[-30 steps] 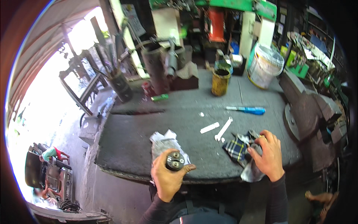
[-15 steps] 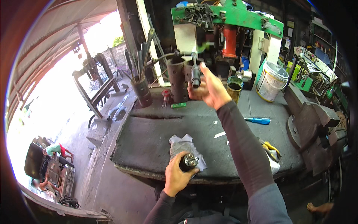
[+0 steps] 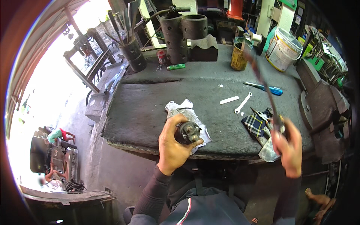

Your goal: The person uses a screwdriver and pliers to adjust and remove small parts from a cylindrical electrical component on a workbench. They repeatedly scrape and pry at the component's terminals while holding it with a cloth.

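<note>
My left hand (image 3: pixel 170 144) grips a dark cylindrical metal part (image 3: pixel 187 132) with small terminals on its end, just above the front edge of the grey workbench (image 3: pixel 150 101). A crumpled white cloth (image 3: pixel 179 108) lies under and behind the part. My right hand (image 3: pixel 288 147) is closed on a long thin dark tool (image 3: pixel 262 88), blurred by motion, which slants up toward a rusty yellow can (image 3: pixel 239 57). A plaid cloth (image 3: pixel 254 125) and a clear plastic bag (image 3: pixel 268 152) lie right beside that hand.
On the bench lie a white wrench (image 3: pixel 243 103), a white strip (image 3: pixel 228 100) and a blue-handled screwdriver (image 3: pixel 267 89). Dark steel cylinders (image 3: pixel 183 32), a pot of metal rods (image 3: pixel 132 52) and a white bucket (image 3: pixel 283 48) stand at the back. A vise (image 3: pixel 322 107) sits right.
My right hand has come back from the far side of the bench to the front right edge and now holds the long thin tool. The left hand keeps the part.
</note>
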The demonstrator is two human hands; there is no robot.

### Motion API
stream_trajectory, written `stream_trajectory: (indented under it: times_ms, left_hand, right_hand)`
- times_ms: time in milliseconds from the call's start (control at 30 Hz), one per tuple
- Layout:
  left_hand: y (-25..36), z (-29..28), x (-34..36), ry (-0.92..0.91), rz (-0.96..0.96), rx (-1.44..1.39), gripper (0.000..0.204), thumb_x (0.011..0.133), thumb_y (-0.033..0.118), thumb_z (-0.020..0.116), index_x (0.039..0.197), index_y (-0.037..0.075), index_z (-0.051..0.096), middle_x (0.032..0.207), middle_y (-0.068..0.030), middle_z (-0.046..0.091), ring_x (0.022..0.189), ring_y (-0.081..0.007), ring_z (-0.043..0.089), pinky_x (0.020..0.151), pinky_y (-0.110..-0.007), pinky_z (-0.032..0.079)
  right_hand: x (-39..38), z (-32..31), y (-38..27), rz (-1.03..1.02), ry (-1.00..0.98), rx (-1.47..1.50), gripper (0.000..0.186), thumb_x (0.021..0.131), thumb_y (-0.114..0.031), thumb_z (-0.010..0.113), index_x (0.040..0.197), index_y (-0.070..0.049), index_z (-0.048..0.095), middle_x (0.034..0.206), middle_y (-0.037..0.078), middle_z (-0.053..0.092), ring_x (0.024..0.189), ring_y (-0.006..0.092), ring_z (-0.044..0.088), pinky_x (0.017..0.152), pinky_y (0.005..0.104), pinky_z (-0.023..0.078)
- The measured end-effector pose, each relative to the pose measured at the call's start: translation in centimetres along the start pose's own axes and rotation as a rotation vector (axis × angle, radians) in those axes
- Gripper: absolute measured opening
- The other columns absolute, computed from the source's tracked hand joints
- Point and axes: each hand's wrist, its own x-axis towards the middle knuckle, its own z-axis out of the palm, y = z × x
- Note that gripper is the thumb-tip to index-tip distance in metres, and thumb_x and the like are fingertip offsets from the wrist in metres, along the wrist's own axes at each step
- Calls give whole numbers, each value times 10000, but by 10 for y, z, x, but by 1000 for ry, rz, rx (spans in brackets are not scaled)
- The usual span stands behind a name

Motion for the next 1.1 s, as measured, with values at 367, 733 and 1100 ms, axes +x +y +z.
stream_trajectory:
  times_ms: [367, 733, 1100]
  left_hand:
    - [0, 10, 17, -53, 116, 179, 823, 663, -24, 1033, 1323, 69, 552, 1362, -128, 682, 1258, -218, 659, 1110, -374, 544]
    - [12, 16, 20, 39, 200, 241, 629, 664, -57, 932, 1208, 71, 643, 1264, -113, 755, 1194, -285, 696, 1070, -395, 549]
    - [16, 19, 15, 51, 321, 400, 650, 649, -58, 936, 1216, 80, 650, 1268, -95, 773, 1251, -312, 645, 1066, -426, 536]
  right_hand:
    - [-88, -5, 9, -327, 59, -615, 594, 661, -55, 909, 1233, 18, 764, 920, 144, 726, 754, 316, 699, 666, 402, 546]
    - [-74, -5, 8, -463, 77, -690, 625, 617, -23, 893, 1230, 8, 772, 951, 144, 723, 732, 309, 670, 638, 405, 513]
    - [-81, 2, 14, -462, 103, -701, 640, 606, -26, 888, 1234, 12, 769, 954, 143, 718, 715, 295, 654, 621, 402, 488]
